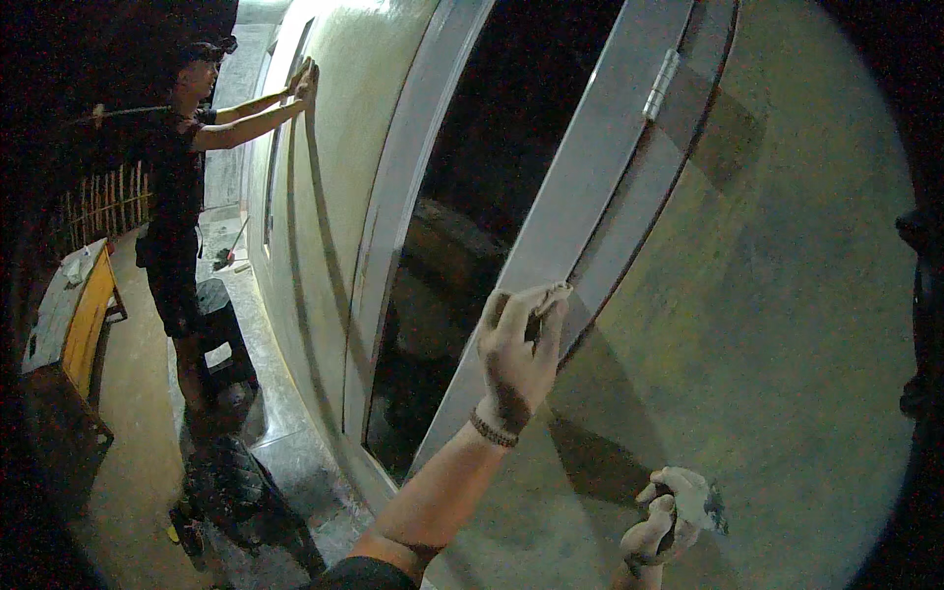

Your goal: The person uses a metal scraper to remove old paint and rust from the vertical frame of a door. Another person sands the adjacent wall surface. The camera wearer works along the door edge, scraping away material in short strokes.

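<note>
My left hand (518,344) is raised against the grey window frame (575,187), with a beaded bracelet (494,427) round the wrist. Its thumb and fingers are pinched together at the edge of the frame; whatever they hold is too small to name. Lower down on the right, my right hand (649,536) is curled in front of the greenish wall (777,383). A pale, thin, whitish thing (700,500) with a dark smudged edge is gripped in its fingers. Both hands look whitened, by thin gloves or by dust; I cannot tell which.
A person (177,197) in dark clothes stands at the left, both hands against the wall. Behind them is a wooden table (87,305). A dark bulky object (241,492) lies on the floor near their feet. A metal hinge (661,86) sits high on the frame.
</note>
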Action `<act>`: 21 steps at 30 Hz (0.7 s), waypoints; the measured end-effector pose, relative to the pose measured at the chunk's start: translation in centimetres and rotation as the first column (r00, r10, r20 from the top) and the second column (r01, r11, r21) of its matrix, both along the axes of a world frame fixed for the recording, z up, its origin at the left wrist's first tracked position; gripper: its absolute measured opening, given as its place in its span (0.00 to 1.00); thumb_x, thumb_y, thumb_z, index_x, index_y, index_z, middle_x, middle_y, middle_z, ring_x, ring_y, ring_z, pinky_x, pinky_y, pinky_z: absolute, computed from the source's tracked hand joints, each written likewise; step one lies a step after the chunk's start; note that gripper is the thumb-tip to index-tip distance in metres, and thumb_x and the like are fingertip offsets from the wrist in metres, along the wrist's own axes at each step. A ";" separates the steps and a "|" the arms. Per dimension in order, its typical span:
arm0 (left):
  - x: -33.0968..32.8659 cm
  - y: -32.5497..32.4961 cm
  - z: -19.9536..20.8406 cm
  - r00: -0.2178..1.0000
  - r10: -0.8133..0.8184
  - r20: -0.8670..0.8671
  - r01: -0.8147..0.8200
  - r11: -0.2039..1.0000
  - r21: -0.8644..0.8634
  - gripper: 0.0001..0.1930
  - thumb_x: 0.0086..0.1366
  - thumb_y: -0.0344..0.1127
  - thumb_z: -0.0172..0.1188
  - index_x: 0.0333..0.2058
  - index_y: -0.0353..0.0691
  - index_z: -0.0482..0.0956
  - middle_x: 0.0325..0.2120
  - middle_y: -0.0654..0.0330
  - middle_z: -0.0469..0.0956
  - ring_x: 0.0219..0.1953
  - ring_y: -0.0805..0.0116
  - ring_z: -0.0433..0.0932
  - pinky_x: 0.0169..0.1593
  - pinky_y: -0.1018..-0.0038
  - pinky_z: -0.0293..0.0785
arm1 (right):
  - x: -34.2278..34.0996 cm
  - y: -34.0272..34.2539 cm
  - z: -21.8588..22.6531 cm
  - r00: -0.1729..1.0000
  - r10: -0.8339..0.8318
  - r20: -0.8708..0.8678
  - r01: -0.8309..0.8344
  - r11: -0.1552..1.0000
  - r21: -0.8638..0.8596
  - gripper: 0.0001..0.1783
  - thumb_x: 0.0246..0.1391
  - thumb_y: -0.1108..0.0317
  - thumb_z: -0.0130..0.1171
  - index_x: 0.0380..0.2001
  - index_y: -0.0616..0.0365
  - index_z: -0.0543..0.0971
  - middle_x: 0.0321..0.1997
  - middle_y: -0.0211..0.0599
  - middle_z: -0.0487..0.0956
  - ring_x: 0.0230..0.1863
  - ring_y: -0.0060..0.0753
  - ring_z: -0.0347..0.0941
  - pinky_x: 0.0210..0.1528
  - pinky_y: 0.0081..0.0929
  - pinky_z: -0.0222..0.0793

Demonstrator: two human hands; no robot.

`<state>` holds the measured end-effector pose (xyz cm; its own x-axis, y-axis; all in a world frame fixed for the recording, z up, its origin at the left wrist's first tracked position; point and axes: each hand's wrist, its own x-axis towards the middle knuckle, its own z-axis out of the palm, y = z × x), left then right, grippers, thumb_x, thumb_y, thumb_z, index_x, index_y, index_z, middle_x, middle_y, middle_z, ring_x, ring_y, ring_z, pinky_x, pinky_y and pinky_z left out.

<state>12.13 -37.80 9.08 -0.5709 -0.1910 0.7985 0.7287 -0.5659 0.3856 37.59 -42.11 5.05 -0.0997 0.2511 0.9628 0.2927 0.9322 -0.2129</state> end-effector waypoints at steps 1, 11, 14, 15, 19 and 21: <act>0.0 -0.1 -0.4 1.000 -0.015 0.017 0.015 0.999 -0.034 0.07 0.60 0.25 0.69 0.38 0.37 0.84 0.32 0.58 0.84 0.31 0.59 0.78 0.39 0.68 0.74 | 0.7 0.7 -1.0 0.999 0.026 0.020 -0.027 0.999 0.040 0.21 0.68 0.52 0.50 0.38 0.59 0.82 0.30 0.40 0.79 0.25 0.29 0.72 0.29 0.30 0.69; -1.3 -0.3 -0.5 0.992 -0.046 -0.117 0.033 0.993 -0.111 0.06 0.59 0.24 0.70 0.35 0.36 0.84 0.28 0.58 0.83 0.30 0.63 0.77 0.33 0.72 0.74 | 8.2 5.5 -6.0 0.909 0.387 0.157 -0.371 0.921 -0.119 0.22 0.62 0.50 0.60 0.43 0.60 0.80 0.26 0.40 0.81 0.27 0.33 0.77 0.30 0.32 0.72; -1.7 -0.4 0.8 0.986 -0.123 -0.115 0.106 0.984 -0.140 0.07 0.58 0.24 0.72 0.35 0.36 0.84 0.28 0.57 0.83 0.29 0.63 0.77 0.33 0.70 0.74 | 5.5 5.1 -4.3 0.984 0.163 0.077 -0.179 0.929 0.323 0.19 0.64 0.53 0.56 0.39 0.61 0.79 0.24 0.41 0.80 0.26 0.35 0.76 0.29 0.33 0.72; -1.6 -0.8 0.7 0.983 -0.093 -0.156 0.082 0.994 -0.076 0.07 0.58 0.24 0.72 0.35 0.36 0.84 0.28 0.56 0.83 0.29 0.63 0.77 0.33 0.70 0.74 | 4.4 5.0 -3.8 0.992 0.118 0.045 -0.126 0.892 0.434 0.19 0.64 0.54 0.55 0.38 0.61 0.79 0.24 0.41 0.80 0.25 0.35 0.76 0.28 0.33 0.72; -0.9 -2.7 -0.2 0.982 -0.115 -0.153 0.109 0.993 -0.047 0.08 0.57 0.22 0.72 0.35 0.35 0.84 0.29 0.54 0.83 0.29 0.63 0.78 0.33 0.71 0.75 | 1.3 5.1 -1.4 0.994 0.085 -0.073 -0.008 0.704 0.710 0.17 0.65 0.59 0.51 0.34 0.63 0.78 0.22 0.43 0.78 0.24 0.38 0.75 0.27 0.35 0.73; -1.0 -2.3 0.2 0.985 -0.097 -0.142 0.078 0.988 -0.135 0.08 0.57 0.22 0.71 0.35 0.35 0.84 0.30 0.54 0.84 0.29 0.64 0.78 0.33 0.71 0.75 | 0.5 4.8 -0.4 0.989 0.109 -0.103 0.007 0.654 0.756 0.17 0.66 0.61 0.49 0.32 0.64 0.77 0.21 0.44 0.78 0.23 0.39 0.75 0.26 0.35 0.73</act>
